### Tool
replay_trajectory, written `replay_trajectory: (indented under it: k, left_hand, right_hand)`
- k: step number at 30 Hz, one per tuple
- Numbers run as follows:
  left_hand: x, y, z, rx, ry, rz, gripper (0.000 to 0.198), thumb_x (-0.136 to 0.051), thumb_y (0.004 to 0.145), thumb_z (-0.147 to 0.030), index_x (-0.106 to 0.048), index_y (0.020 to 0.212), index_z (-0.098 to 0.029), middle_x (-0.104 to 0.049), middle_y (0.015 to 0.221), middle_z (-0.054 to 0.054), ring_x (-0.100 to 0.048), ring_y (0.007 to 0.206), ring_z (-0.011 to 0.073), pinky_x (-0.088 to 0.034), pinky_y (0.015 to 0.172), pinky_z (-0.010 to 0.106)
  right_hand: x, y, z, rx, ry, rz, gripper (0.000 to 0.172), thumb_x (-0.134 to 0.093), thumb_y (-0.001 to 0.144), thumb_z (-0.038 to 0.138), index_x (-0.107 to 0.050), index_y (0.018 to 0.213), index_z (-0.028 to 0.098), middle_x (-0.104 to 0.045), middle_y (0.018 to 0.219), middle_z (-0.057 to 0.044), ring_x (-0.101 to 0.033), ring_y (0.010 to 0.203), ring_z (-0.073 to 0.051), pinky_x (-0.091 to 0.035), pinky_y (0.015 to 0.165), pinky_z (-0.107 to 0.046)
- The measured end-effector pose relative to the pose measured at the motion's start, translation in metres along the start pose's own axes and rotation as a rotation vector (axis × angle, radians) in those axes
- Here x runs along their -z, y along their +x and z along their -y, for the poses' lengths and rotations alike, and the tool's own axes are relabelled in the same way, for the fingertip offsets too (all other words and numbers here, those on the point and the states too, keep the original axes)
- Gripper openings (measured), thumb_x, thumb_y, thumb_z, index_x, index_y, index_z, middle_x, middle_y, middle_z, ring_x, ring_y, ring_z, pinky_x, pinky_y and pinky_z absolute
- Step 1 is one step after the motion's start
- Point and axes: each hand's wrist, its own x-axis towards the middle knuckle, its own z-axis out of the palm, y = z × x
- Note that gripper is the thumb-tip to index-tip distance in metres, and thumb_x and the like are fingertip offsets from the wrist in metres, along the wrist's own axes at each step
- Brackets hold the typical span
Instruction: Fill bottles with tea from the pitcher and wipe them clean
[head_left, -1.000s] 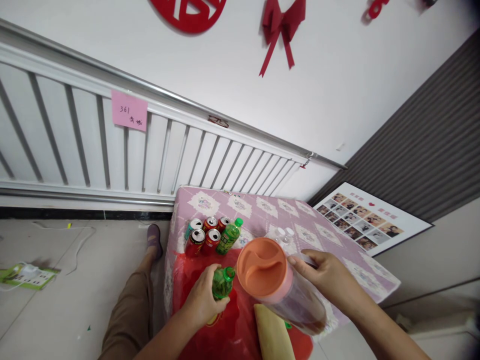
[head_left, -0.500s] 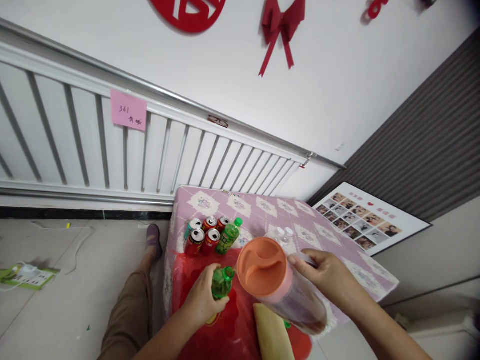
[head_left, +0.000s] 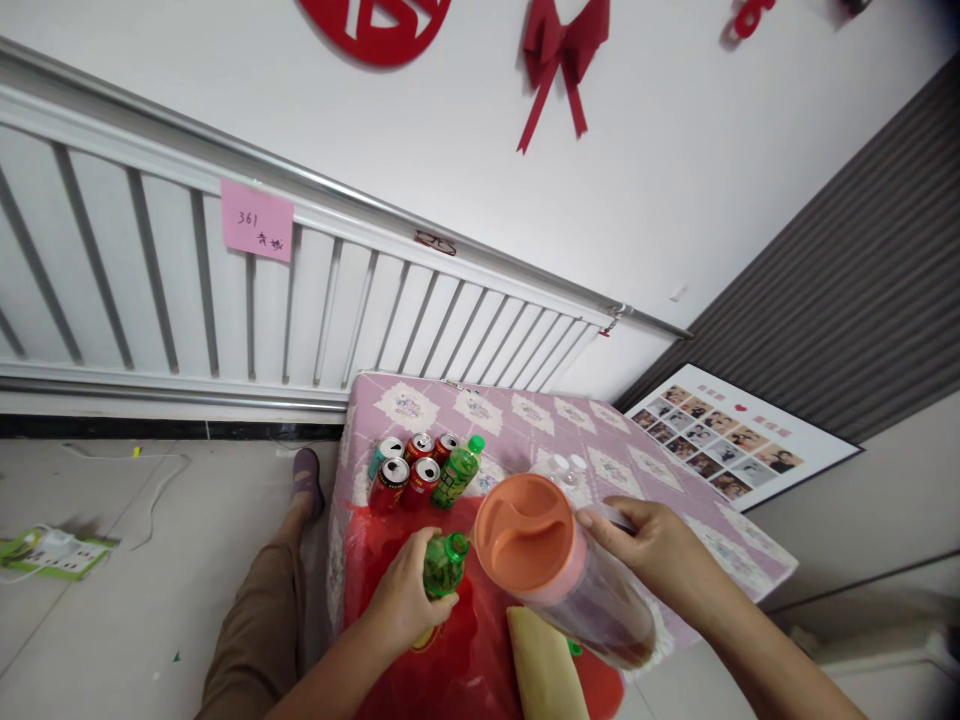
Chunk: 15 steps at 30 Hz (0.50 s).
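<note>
My left hand (head_left: pixel 405 598) is wrapped round a green plastic bottle (head_left: pixel 444 566), whose mouth looks uncapped. My right hand (head_left: pixel 652 545) grips the handle of a clear pitcher (head_left: pixel 600 615) with an orange lid (head_left: pixel 525 530). The pitcher is tilted toward the bottle and has some brown liquid near its bottom. Its lid edge is close to the bottle's mouth; whether they touch I cannot tell. Beneath both hands lies a red plastic sheet (head_left: pixel 375 545). A pale yellow, rolled-looking object (head_left: pixel 546 665) rests under the pitcher, with a bit of green beside it.
Several open drink cans (head_left: pixel 391 483) stand together behind my left hand, beside a capped green bottle (head_left: pixel 457 472). Clear bottles with white caps (head_left: pixel 568 468) are behind the pitcher. A white radiator (head_left: pixel 315 310) borders the table's far side. A photo board (head_left: pixel 739 435) leans at the right.
</note>
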Motion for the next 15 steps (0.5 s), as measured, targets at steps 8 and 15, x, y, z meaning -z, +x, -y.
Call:
replay_trajectory:
  k: [8,15]
  left_hand:
    - [-0.0002,-0.0001,0.0002,-0.003,0.003,0.005,0.071,-0.069,0.061,-0.017,-0.043,0.127,-0.016,-0.056,0.129,0.014,-0.055,0.119,0.0267,-0.042,0.105,0.044]
    - [-0.0019,-0.0004,0.0025,-0.006,-0.001,-0.008,0.071,-0.070,0.060,-0.016,-0.043,0.126,-0.018,-0.056,0.128,0.012,-0.055,0.118,0.0259,-0.043,0.105,0.042]
  right_hand:
    - [0.0003,0.0011,-0.0025,0.037,0.002,0.002,0.046,-0.049,0.075,0.060,-0.036,0.051,0.022,-0.030,0.050,0.005,-0.031,0.048,-0.010,-0.026,0.042,-0.022]
    - [0.0007,0.0004,-0.0029,0.024,-0.007,0.005,0.047,-0.049,0.074,0.061,-0.035,0.051,0.022,-0.028,0.051,0.005,-0.029,0.048,-0.010,-0.025,0.042,-0.023]
